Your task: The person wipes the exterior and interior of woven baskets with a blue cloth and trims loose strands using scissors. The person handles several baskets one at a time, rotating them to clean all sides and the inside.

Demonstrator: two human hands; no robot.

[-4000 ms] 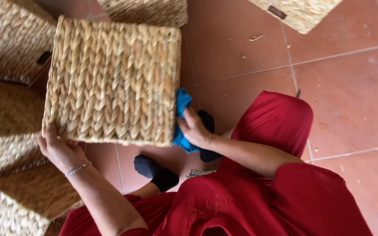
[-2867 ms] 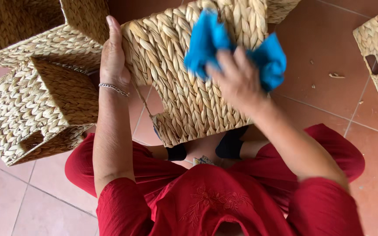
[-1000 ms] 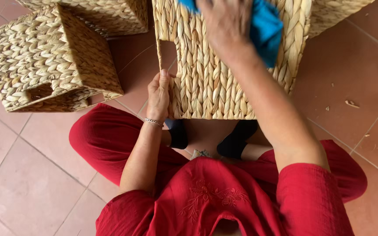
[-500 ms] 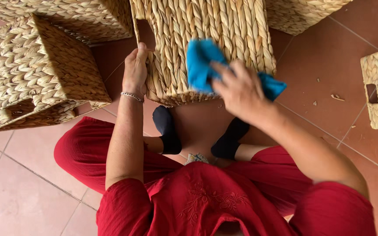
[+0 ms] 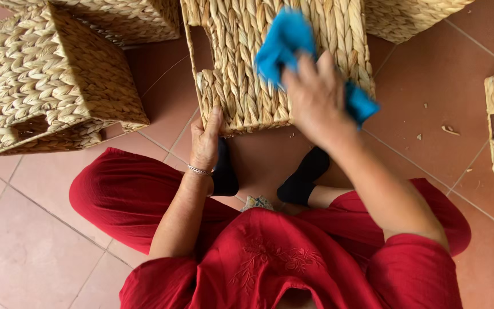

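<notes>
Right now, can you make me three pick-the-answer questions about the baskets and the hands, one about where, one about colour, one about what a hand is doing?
1. Where is the left hand?
A. on the bottom corner of the woven basket
B. flat on the floor
C. on the person's knee

2. What colour is the cloth?
A. yellow
B. blue
C. white

3. What is the right hand doing?
A. hanging empty
B. resting on the red clothes
C. pressing the cloth on the basket

Answers: 1 A, its fingers wrap the basket's lower edge. 2 B, the cloth is bright blue. 3 C, the hand grips the cloth against the weave.

Basket workshop floor: woven baskets (image 5: 58, 80) on terracotta tiles (image 5: 418, 97).
</notes>
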